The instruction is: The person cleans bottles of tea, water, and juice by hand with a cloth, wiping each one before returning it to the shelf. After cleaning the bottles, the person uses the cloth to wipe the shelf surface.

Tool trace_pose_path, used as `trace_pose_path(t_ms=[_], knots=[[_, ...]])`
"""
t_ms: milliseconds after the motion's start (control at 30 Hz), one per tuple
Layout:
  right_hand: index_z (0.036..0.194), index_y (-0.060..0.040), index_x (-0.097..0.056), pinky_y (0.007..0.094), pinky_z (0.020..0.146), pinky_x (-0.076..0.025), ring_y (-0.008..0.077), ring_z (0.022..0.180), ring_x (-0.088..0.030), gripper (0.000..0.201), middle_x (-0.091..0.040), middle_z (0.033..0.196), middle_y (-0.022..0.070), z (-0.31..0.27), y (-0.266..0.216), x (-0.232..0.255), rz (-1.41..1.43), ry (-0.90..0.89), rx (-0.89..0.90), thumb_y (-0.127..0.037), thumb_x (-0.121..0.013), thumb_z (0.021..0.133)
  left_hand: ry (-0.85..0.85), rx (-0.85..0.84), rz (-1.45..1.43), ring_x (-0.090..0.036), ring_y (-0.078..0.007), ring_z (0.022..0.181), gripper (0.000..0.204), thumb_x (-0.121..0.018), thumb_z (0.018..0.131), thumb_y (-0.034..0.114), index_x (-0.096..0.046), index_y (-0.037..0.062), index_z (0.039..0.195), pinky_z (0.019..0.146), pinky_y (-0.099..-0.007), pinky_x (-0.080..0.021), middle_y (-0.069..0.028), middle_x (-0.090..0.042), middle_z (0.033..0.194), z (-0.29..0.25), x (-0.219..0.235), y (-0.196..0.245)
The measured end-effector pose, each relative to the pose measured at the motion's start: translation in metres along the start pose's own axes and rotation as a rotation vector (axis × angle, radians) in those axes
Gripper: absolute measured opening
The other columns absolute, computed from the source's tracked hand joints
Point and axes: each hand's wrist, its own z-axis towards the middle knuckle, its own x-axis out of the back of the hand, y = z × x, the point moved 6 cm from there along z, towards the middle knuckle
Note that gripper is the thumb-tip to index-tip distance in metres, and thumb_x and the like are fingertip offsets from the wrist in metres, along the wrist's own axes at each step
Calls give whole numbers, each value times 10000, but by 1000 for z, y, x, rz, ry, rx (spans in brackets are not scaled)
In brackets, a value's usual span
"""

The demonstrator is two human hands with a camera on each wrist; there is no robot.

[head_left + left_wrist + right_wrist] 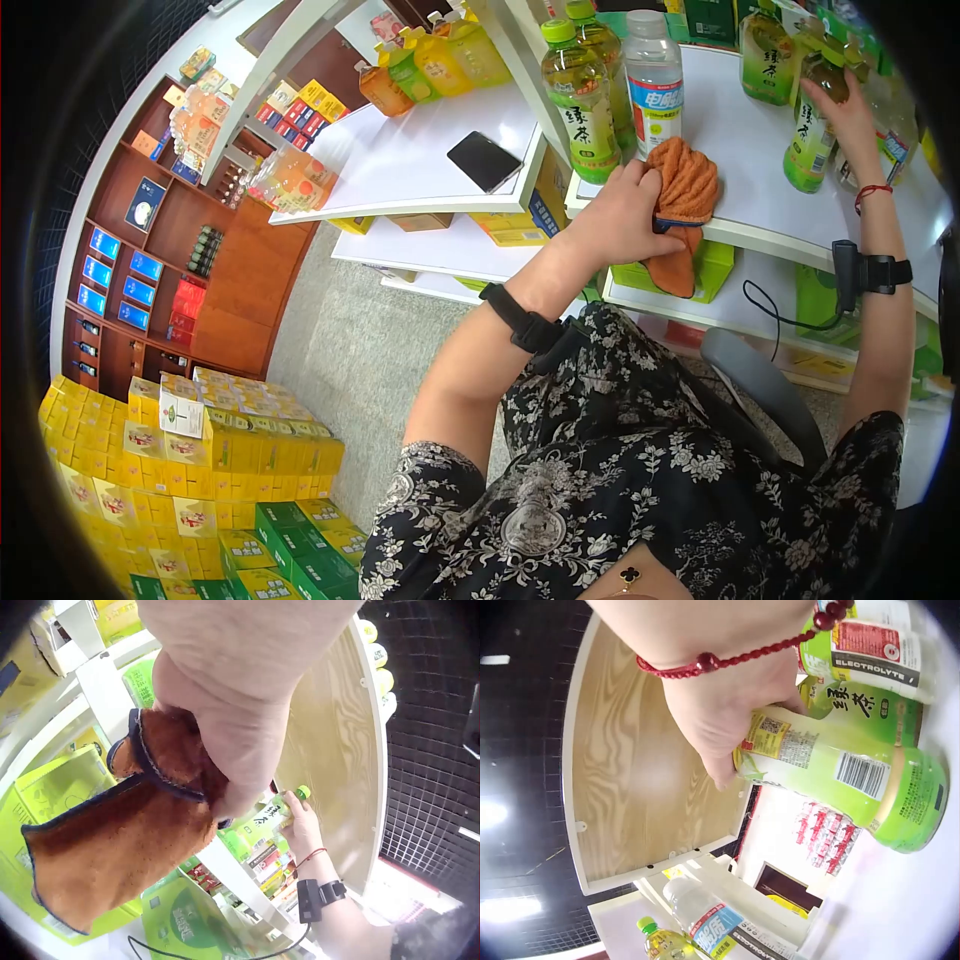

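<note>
My left hand point(622, 218) grips an orange-brown cloth point(686, 182) at the white shelf's front edge, and part of the cloth hangs below the edge. In the left wrist view the cloth point(124, 847) has a dark blue border. At the right of the shelf, my right hand point(848, 118) holds a green tea bottle point(808, 150) round its upper part. The right wrist view shows that bottle's lower label point(840, 769), with thumb and fingers on either side of its upper end. Just behind the cloth stand a clear bottle with a blue and red label point(655, 95) and a green tea bottle point(582, 110).
More bottles point(768, 60) stand behind and beside my right hand. A black phone point(484, 161) lies on the adjoining shelf point(400, 150), with yellow and orange drinks point(440, 65) at its back. Boxes fill the lower shelves. A black cable point(778, 318) hangs from the right wrist device.
</note>
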Motion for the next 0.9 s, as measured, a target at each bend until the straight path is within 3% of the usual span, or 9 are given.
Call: trace_pose_path(t_ms=[233,467,533,567,633,700,800,867,900], knots=[[1251,16,-477,307,860,-461,226,977,-627,710,-652,1066,160,1,-9,21,-189,134,106,-485,-673,789,63,-56,24,-491,-397,1007,467,-762,658,134,-479,-20,996,864,-437,-439,-195,-494,1039,-4,-5,-7],[1261,19,-480,332,892,-448,252,1044,-593,781,-608,1121,184,-1,-36,21,-318,228,224,-538,-682,753,104,-68,26,-503,-396,959,389,-720,678,103,-479,-15,960,849,-438,-440,-198,-505,1002,-8,-2,-6],[1261,6,-492,362,943,-425,291,1133,-541,718,-571,1206,172,-18,-69,39,-541,666,393,-472,-701,767,111,-75,27,-503,-398,957,366,-702,691,92,-478,-15,960,847,-439,-440,-201,-506,1005,-10,-1,-6],[1261,6,-492,362,943,-425,291,1133,-541,718,-571,1206,172,-22,-80,34,-539,664,396,-472,-701,767,114,-72,27,-503,-398,957,366,-702,691,92,-478,-15,960,847,-439,-440,-201,-506,1005,-10,-1,-7],[1294,-54,-496,324,944,-425,213,1130,-531,554,-557,1218,170,-29,-103,8,-30,359,512,-356,-648,856,134,-81,17,-503,-402,957,361,-697,693,87,-479,-17,962,843,-439,-441,-203,-507,998,-12,-1,-6],[1309,-87,-489,319,969,-409,189,1172,-497,474,-536,1258,138,-29,-109,-42,168,-12,388,-246,-630,885,139,-72,2,-502,-406,966,370,-697,700,89,-481,-21,979,848,-439,-441,-209,-506,1011,-13,-2,-7],[1308,-25,-459,301,967,-412,198,1130,-532,571,-557,1223,138,-37,-116,-112,414,-199,395,-276,-680,845,183,-25,-49,-502,-410,990,396,-700,718,99,-481,-26,1023,861,-435,-439,-218,-503,1040,-16,-2,-7],[1384,-57,-363,318,990,-399,172,1186,-478,639,-499,1301,108,-47,-112,-151,633,-466,112,-226,-675,853,218,18,-77,-503,-411,1004,414,-702,729,105,-478,-28,1050,870,-432,-438,-222,-501,1055,-20,0,-6],[1384,-57,-363,318,990,-399,172,1186,-478,639,-499,1301,108,-50,-113,-158,643,-471,114,-226,-675,853,271,57,-166,-499,-412,1019,428,-706,737,116,-474,-26,1067,883,-427,-434,-225,-495,1068,-22,6,-4]])
